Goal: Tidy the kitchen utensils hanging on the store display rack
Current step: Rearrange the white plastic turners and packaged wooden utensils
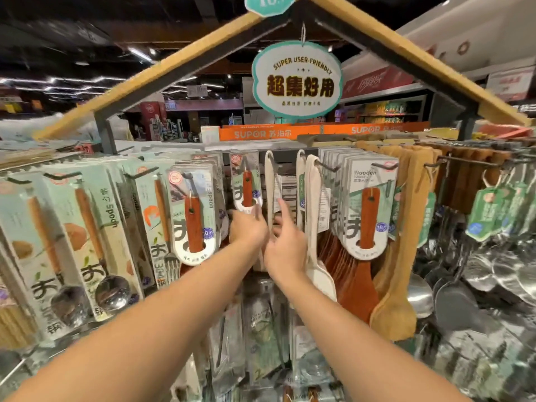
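Utensils hang on the hooks of the display rack (327,166). My left hand (248,232) reaches forward, its fingertips touching the lower edge of a carded red-handled utensil (246,185). A slim cream spatula (269,181) hangs from a hook and runs down between my two hands. My right hand (285,245) is just right of that spatula's handle, its index finger pointing straight up against the paper tags behind. A wider cream spatula (314,221) hangs right beside my right hand. Neither hand plainly grips anything.
Carded spoons and a fork (95,227) fill the hooks on the left. Wooden turner cards (368,204), pale wooden spatulas (406,227) and steel ladles (478,274) hang on the right. A hanging sign (297,79) and a wooden roof frame (406,53) are overhead. More packets hang below my arms.
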